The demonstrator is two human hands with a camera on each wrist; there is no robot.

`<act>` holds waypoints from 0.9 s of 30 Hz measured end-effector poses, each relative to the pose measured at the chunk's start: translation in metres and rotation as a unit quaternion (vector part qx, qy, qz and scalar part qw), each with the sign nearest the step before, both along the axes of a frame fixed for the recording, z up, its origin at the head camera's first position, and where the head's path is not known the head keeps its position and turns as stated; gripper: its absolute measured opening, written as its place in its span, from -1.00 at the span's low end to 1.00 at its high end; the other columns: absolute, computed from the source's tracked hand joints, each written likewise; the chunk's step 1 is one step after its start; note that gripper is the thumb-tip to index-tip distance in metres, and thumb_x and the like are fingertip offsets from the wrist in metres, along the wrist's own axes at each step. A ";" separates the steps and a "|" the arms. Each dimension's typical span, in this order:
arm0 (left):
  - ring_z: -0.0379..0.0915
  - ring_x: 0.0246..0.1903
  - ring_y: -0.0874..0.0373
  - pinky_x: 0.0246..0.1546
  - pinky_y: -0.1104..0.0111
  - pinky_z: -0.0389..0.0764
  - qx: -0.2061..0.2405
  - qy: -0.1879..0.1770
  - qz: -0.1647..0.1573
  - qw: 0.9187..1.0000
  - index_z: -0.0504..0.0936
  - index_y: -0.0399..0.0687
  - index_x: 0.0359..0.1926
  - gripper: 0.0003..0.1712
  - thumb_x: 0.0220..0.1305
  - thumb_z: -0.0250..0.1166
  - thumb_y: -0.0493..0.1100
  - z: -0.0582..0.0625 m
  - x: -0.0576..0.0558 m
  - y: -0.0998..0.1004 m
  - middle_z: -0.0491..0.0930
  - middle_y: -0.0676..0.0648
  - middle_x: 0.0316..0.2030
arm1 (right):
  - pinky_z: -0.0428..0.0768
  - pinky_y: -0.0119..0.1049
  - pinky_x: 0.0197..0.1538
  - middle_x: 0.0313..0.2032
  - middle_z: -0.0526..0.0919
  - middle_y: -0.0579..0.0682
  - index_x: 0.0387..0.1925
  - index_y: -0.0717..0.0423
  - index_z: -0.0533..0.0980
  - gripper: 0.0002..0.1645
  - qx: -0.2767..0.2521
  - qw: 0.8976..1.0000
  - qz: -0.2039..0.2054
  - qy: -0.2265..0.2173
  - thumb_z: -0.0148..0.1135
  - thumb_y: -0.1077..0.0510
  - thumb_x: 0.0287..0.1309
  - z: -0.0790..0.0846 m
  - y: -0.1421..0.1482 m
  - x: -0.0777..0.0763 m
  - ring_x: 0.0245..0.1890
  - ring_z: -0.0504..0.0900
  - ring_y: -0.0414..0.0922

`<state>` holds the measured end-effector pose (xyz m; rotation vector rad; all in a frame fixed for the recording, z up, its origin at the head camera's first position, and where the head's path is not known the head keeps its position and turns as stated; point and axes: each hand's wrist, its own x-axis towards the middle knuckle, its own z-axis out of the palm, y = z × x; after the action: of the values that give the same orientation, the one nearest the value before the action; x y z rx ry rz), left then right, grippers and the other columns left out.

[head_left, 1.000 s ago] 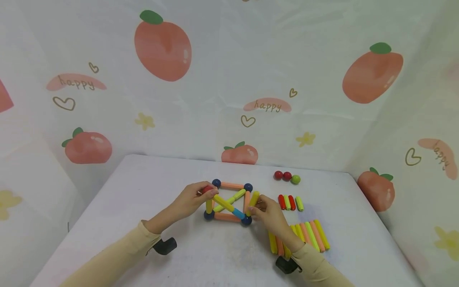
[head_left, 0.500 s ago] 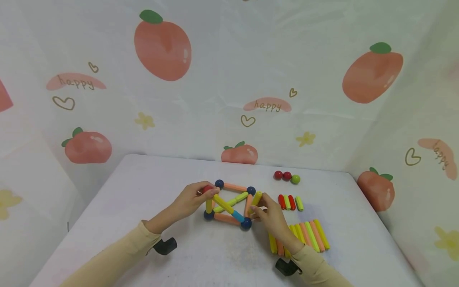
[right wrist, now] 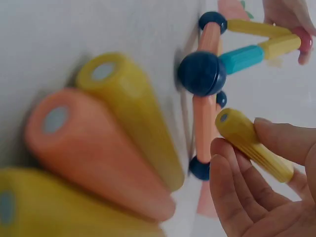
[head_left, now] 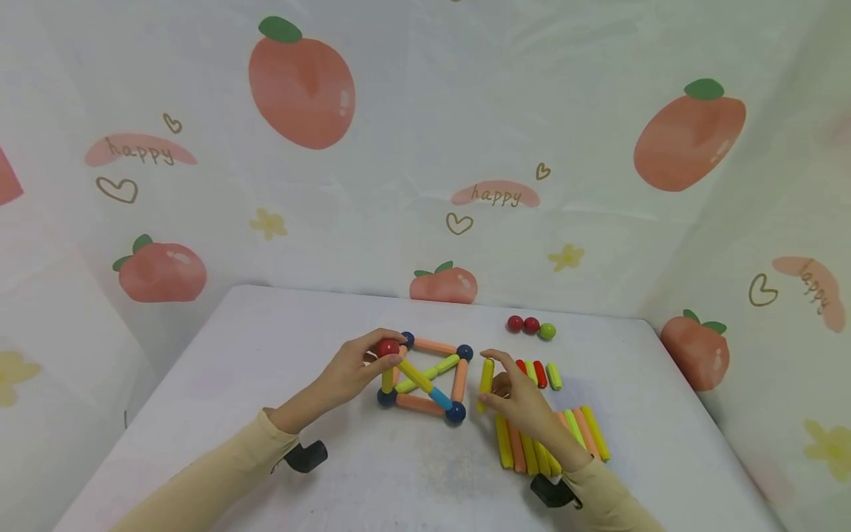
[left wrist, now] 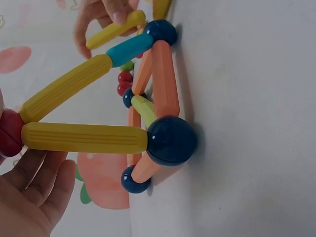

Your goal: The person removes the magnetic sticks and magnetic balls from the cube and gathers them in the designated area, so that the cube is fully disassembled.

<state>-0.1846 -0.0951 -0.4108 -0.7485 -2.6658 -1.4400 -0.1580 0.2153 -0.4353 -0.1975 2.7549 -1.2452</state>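
Observation:
My left hand [head_left: 359, 362] holds a red ball [head_left: 388, 349] between thumb and fingers, raised over the near left of a frame. From that ball, one yellow rod [left wrist: 84, 137] runs down to a dark blue corner ball [left wrist: 172, 140]. Another yellow rod [head_left: 415, 375] slopes right and joins a short blue rod [head_left: 441, 399], which meets the near right dark blue ball [head_left: 455, 412]. Orange rods [head_left: 420, 404] form the base, crossed by a yellow-green diagonal [head_left: 439, 368]. My right hand [head_left: 521, 399] pinches a loose yellow rod [right wrist: 254, 143], apart from the frame on its right.
Several yellow, orange and green rods [head_left: 521, 447] lie in a row beneath and beside my right wrist. Short red and green rods [head_left: 555, 375] lie behind them. Two red balls and a green ball [head_left: 547, 331] sit near the back edge of the white table [head_left: 319, 318].
My right hand has drawn the yellow rod away from the frame, to the right. The frame's right side shifted slightly right and nearer. My left hand keeps its place at the red ball.

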 end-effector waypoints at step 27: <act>0.51 -0.12 0.12 -0.09 0.38 0.59 -0.019 -0.025 -0.006 0.999 0.54 0.04 0.18 -0.57 0.37 0.24 0.06 -0.001 -0.002 -0.004 0.66 -0.07 -0.02 | 0.63 -0.25 -0.05 -0.04 0.73 -0.08 -0.06 -0.08 0.69 -0.72 0.027 0.997 0.047 -0.063 0.39 0.11 0.16 -0.011 0.023 0.002 -0.14 0.57 -0.16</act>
<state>-0.1868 -0.0991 -0.4121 -0.7441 -2.7374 -1.4329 -0.1555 0.2383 -0.4465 -0.2327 2.6367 -1.1190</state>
